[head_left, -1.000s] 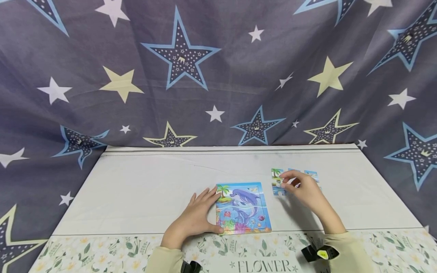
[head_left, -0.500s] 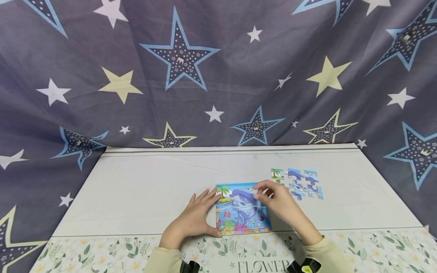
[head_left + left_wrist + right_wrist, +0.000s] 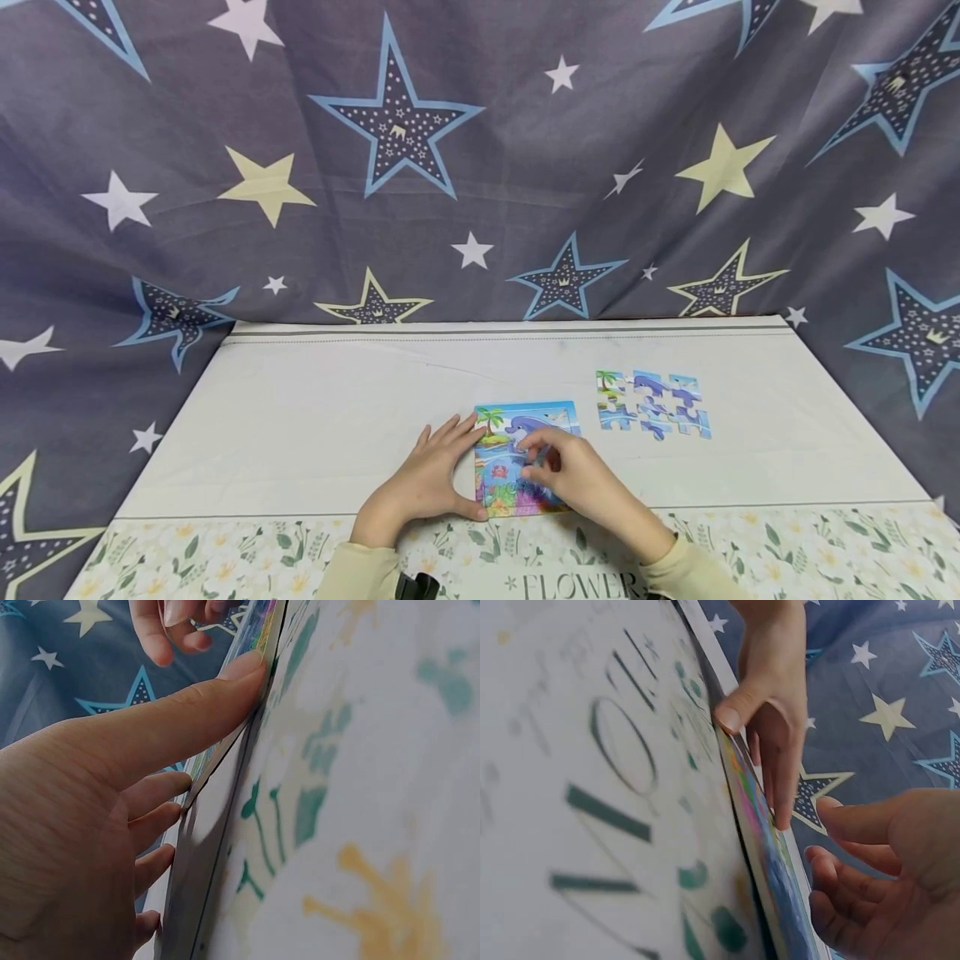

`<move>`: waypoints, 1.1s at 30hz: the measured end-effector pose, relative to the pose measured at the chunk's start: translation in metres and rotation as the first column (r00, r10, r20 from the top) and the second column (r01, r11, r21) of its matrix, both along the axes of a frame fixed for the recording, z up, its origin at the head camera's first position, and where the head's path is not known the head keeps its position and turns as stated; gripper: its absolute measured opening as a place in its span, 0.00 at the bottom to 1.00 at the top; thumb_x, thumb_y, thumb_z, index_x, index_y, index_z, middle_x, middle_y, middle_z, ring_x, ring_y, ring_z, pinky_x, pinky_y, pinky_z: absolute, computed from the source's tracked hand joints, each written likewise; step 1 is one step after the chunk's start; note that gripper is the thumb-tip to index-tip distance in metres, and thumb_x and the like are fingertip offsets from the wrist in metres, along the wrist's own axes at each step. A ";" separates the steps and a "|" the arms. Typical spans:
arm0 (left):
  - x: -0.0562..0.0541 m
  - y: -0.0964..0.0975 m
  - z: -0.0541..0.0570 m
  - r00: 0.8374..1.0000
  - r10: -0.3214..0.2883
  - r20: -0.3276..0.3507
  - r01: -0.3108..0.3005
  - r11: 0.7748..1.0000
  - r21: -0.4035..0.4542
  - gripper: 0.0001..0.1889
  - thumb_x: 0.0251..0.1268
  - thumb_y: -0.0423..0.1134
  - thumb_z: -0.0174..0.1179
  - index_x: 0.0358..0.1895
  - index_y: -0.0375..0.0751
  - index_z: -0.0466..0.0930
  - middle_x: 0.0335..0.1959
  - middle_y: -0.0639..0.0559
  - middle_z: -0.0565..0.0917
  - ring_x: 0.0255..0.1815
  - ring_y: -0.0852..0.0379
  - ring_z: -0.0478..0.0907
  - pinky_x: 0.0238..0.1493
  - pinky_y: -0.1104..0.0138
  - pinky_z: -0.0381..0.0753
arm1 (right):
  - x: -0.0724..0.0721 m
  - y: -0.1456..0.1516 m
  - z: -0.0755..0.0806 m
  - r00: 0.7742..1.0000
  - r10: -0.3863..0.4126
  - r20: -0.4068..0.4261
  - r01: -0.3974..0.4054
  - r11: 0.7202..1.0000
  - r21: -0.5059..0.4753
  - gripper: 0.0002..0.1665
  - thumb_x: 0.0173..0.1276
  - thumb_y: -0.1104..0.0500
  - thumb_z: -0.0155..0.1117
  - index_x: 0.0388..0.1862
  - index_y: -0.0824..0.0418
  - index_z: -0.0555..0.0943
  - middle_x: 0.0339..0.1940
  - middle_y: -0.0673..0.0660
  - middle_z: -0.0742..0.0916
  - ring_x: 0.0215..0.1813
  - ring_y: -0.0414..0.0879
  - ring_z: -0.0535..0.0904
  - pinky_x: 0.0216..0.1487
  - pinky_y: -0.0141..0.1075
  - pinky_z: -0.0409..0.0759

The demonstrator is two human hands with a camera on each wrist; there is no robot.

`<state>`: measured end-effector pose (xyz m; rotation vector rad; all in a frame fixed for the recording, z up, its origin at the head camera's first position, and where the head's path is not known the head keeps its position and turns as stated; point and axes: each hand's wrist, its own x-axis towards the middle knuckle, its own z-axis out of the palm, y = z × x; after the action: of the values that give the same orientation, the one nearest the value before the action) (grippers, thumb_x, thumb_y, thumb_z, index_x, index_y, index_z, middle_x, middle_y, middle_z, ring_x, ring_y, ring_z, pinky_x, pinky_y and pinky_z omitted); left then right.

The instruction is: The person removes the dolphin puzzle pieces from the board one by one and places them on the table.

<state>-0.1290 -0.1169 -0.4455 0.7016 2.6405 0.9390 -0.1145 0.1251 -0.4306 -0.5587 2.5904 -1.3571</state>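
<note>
Head view, board point(image 3: 498, 483): flat on the desk point(image 3: 322, 425), lower middle of the frame; nearly square, so no long axis stands out.
Head view, left hand point(image 3: 435, 471): at the board's left side, fingers spread, fingertips at the upper left edge, thumb at the lower left corner.
Head view, right hand point(image 3: 573, 471): over the board's right half, reaching in from the lower right; fingers bent, thumb and forefinger narrowly apart, no held piece showing.
Head view, pieces point(image 3: 651, 408): right of centre, in loose rows on the desk, up and right from the right hand, apart from the board.
Nearer to the pieces: the right hand; the relation that counts, I judge, is board below it, pieces to its upper right.
Left wrist view, left hand: fills the left of the frame, thumb laid on the board's rim.
Left wrist view, right hand: top of the frame, fingers bent; whether it touches the board, I cannot tell.
Right wrist view, board: almost edge-on, slanting from the centre to the bottom, left hand at its upper end.
Right wrist view, right hand: lower right, just beside the board, nothing seen between thumb and curled fingers.
</note>
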 end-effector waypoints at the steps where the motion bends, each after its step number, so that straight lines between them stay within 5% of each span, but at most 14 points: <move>1: 0.000 0.000 0.000 1.000 0.000 -0.001 0.000 1.000 0.000 0.59 0.33 0.56 0.81 0.74 0.39 0.64 0.79 0.44 0.56 0.79 0.38 0.45 0.74 0.37 0.33 | 0.001 -0.002 -0.001 1.000 0.011 0.000 -0.011 1.000 -0.001 0.14 0.64 0.63 0.71 0.48 0.62 0.82 0.34 0.49 0.82 0.26 0.38 0.72 0.25 0.31 0.74; 14: 0.001 0.001 0.000 1.000 -0.008 0.002 0.008 1.000 0.000 0.58 0.35 0.57 0.81 0.74 0.39 0.63 0.79 0.44 0.55 0.79 0.38 0.45 0.73 0.36 0.33 | 0.010 -0.012 -0.010 0.997 0.070 -0.029 -0.067 0.994 0.087 0.19 0.61 0.63 0.73 0.51 0.59 0.82 0.42 0.50 0.81 0.30 0.37 0.72 0.29 0.31 0.76; 26: 0.001 0.000 0.000 1.000 -0.014 -0.008 0.014 1.000 -0.006 0.58 0.36 0.56 0.80 0.75 0.39 0.63 0.79 0.43 0.55 0.79 0.37 0.46 0.73 0.35 0.35 | 0.013 -0.019 -0.012 0.977 0.130 -0.172 -0.077 0.955 0.285 0.29 0.58 0.55 0.77 0.57 0.62 0.81 0.41 0.48 0.79 0.32 0.34 0.71 0.31 0.30 0.75; 33: -0.001 0.000 -0.001 1.000 -0.016 -0.007 0.016 1.000 -0.014 0.58 0.37 0.57 0.80 0.75 0.41 0.63 0.79 0.43 0.55 0.79 0.38 0.45 0.73 0.36 0.34 | 0.013 -0.021 -0.011 0.979 0.146 -0.143 -0.093 0.941 0.327 0.33 0.60 0.52 0.75 0.62 0.63 0.79 0.43 0.49 0.78 0.32 0.36 0.69 0.30 0.31 0.71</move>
<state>-0.1300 -0.1171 -0.4469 0.7228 2.6408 0.9147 -0.1013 0.1046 -0.4413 -0.7860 2.7733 -0.8610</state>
